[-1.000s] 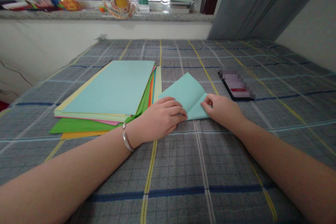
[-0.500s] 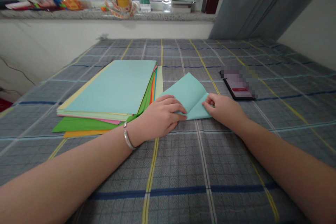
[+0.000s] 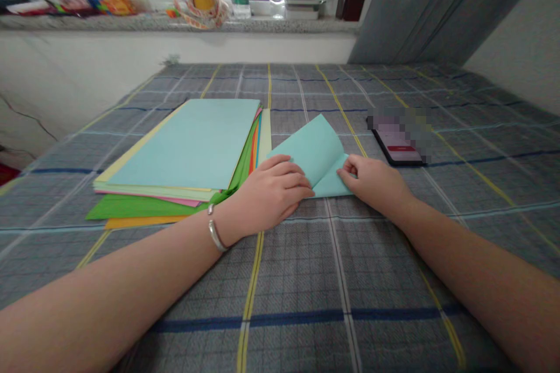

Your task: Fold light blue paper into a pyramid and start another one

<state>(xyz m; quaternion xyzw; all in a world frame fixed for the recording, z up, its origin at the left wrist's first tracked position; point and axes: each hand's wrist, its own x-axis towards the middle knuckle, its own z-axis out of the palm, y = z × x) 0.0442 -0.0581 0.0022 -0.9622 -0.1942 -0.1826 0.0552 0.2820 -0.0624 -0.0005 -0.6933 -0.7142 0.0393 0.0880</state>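
Note:
A folded sheet of light turquoise paper (image 3: 309, 148) lies between my hands, its top corner pointing away from me and a crease slanting across its right part. My left hand (image 3: 283, 189), with a silver bangle at the wrist, covers the paper's lower left side. Its fingers curl over the near edge of the sheet and the thumb is mostly hidden beneath them. At the right end of the paper, my right hand (image 3: 366, 178) pinches the edge between thumb and bent fingers.
A stack of coloured paper (image 3: 188, 140) lies to the left, a pale blue sheet on top. A phone (image 3: 400, 145) rests at the right on the checked cloth (image 3: 297, 280). Bottles and packets line the windowsill (image 3: 149, 23) at the back.
The paper's top corner has risen slightly and shifted away and to the right. My left fingers have slid a little to the right; my right hand stays nearly still.

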